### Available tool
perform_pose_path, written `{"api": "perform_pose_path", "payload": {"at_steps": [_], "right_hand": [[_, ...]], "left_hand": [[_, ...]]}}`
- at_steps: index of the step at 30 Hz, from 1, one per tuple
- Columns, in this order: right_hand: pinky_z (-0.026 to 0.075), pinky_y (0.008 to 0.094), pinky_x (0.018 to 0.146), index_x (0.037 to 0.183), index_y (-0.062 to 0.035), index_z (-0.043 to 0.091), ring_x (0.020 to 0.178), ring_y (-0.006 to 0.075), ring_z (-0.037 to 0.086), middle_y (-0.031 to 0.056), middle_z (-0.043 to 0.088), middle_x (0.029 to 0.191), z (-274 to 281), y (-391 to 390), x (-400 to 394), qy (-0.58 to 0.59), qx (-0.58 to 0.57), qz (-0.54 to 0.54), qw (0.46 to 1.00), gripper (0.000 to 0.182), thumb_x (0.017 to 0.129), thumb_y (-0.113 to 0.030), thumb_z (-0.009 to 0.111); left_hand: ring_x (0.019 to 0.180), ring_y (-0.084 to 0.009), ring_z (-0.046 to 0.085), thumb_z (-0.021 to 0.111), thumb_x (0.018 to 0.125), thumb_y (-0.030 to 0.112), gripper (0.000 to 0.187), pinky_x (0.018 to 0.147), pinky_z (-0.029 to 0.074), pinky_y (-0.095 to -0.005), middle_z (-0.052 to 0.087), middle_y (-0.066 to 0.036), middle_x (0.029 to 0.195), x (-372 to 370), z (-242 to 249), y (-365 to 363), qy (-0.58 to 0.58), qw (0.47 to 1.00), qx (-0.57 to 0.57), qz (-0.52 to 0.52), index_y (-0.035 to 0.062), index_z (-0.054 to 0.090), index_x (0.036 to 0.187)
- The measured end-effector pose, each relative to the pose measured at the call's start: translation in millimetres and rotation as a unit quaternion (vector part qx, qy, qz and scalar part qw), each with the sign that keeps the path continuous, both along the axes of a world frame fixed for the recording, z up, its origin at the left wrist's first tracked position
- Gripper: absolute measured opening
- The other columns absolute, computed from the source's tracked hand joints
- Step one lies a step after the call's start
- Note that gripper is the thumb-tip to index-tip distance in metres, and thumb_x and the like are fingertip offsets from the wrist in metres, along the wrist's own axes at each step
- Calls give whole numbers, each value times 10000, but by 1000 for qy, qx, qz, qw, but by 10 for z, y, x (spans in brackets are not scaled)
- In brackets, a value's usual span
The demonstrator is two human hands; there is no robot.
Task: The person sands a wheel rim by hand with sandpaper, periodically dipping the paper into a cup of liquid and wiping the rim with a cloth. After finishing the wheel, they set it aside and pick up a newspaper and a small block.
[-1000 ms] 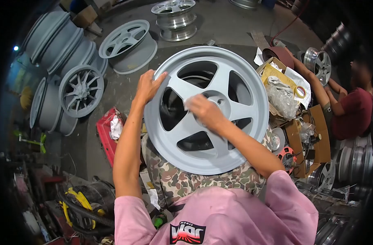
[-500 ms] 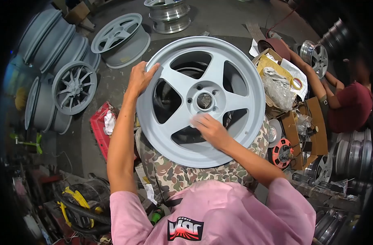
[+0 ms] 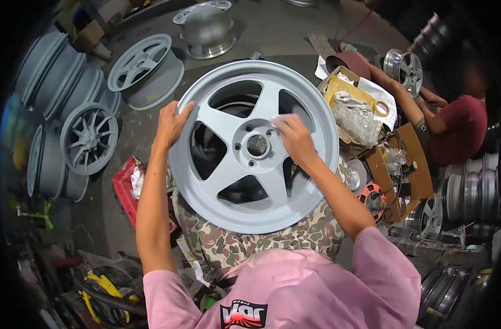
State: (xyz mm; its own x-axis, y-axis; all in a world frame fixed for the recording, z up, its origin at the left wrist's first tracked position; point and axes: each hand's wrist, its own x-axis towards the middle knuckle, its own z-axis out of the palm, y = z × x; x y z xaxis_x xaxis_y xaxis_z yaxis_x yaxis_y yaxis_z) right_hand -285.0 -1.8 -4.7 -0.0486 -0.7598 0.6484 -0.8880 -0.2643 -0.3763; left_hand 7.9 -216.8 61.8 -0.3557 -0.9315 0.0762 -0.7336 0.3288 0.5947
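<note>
A grey five-spoke wheel rim point(image 3: 220, 119) rests face up over my lap, on camouflage trousers point(image 3: 245, 241). My left hand point(image 3: 172, 122) grips its outer lip at the left, thumb on the face and fingers over the edge. Near the hub, my right hand point(image 3: 294, 137) is closed, fingertips pinching a small pale piece point(image 3: 276, 118) like folded sandpaper. That piece is pressed against the spoke surface by the upper right bolt hole. Motion blurs it slightly. Dark space shows through the openings between the spokes.
Grey rims point(image 3: 146, 68) stand and lie at the left, near a red tray point(image 3: 124, 192). At right are a box with plastic wrap point(image 3: 355, 123), an open cardboard box point(image 3: 417, 164) and a red disc-shaped reel point(image 3: 371, 200). Beyond, a person in a dark red shirt point(image 3: 458, 131) handles another rim.
My right hand has moved up and right, from the lower spoke to the upper right of the hub. The rim has turned counter-clockwise slightly; my left hand still grips its edge.
</note>
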Motion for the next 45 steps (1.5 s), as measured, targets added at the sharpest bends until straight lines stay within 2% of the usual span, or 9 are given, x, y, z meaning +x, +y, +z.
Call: {"api": "perform_pose_path", "payload": {"at_steps": [5, 7, 15, 18, 24, 31, 35, 41, 45], "right_hand": [[527, 465, 903, 1086, 3, 716, 1047, 373, 623, 173, 645, 1047, 139, -875, -191, 22, 11, -7, 1000, 272, 847, 62, 601], [522, 476, 891, 1044, 10, 717, 1056, 387, 621, 196, 642, 1046, 114, -1011, -406, 57, 26, -112, 992, 230, 866, 23, 572], [521, 509, 849, 981, -3, 704, 994, 404, 629, 195, 628, 982, -224, -129, -681, -13, 70, -288, 955, 158, 888, -4, 576], [524, 499, 843, 977, -12, 712, 991, 391, 631, 184, 631, 975, -24, -665, -621, -6, 21, -220, 975, 147, 891, -15, 592], [526, 478, 882, 1022, -34, 708, 1010, 374, 627, 152, 636, 1020, 296, -1555, 69, 34, 11, 10, 999, 200, 837, 9, 646], [547, 438, 876, 868, -24, 628, 981, 313, 620, 101, 613, 970, 463, -1492, 1189, 159, 61, 339, 925, 96, 782, 17, 616], [536, 448, 931, 989, -17, 688, 1056, 346, 617, 132, 632, 1043, 427, -1667, 707, 90, 37, 176, 980, 232, 761, 20, 659], [533, 440, 920, 997, 5, 682, 1039, 359, 603, 136, 617, 1020, 453, -1410, 1091, 75, 32, 280, 957, 219, 780, 9, 711], [525, 461, 997, 1167, -17, 714, 1138, 370, 637, 147, 672, 1203, 241, -729, 895, 41, 22, 238, 970, 375, 796, 36, 716]], "left_hand": [[796, -345, 690, 719, 938, 458, 539, 763, 517, -454, 712, -270, 871, 27, 4, 35, 65, 997, -32, -16, -70, 737, 1043], [792, -345, 689, 715, 943, 446, 530, 762, 517, -452, 714, -271, 876, 19, 11, 15, 57, 998, -22, -23, -75, 732, 1038], [655, -242, 542, 738, 949, 425, 519, 639, 461, -427, 625, -221, 722, -101, -216, -64, 93, 993, -55, -43, -78, 651, 856], [644, -232, 473, 714, 969, 457, 563, 629, 446, -436, 567, -255, 699, 32, -189, -91, 92, 993, -69, -37, -81, 627, 827], [682, -418, 502, 531, 1049, 543, 688, 698, 435, -495, 552, -298, 742, 58, -165, -110, 128, 990, -49, -17, -97, 603, 805], [848, -496, 609, 433, 1078, 550, 710, 805, 466, -512, 639, -323, 877, 31, -196, -79, 202, 979, -36, -24, -96, 655, 885], [944, -516, 628, 420, 1086, 534, 690, 852, 479, -503, 666, -325, 951, 65, -148, -101, 136, 991, 6, -12, -90, 679, 945], [878, -518, 634, 415, 1089, 528, 711, 813, 482, -515, 663, -327, 890, 59, -203, -125, 189, 982, -9, -20, -100, 657, 860], [871, -520, 637, 431, 1085, 517, 694, 806, 483, -515, 661, -327, 872, 77, -162, -63, 182, 983, -3, -6, -97, 669, 864]]}}
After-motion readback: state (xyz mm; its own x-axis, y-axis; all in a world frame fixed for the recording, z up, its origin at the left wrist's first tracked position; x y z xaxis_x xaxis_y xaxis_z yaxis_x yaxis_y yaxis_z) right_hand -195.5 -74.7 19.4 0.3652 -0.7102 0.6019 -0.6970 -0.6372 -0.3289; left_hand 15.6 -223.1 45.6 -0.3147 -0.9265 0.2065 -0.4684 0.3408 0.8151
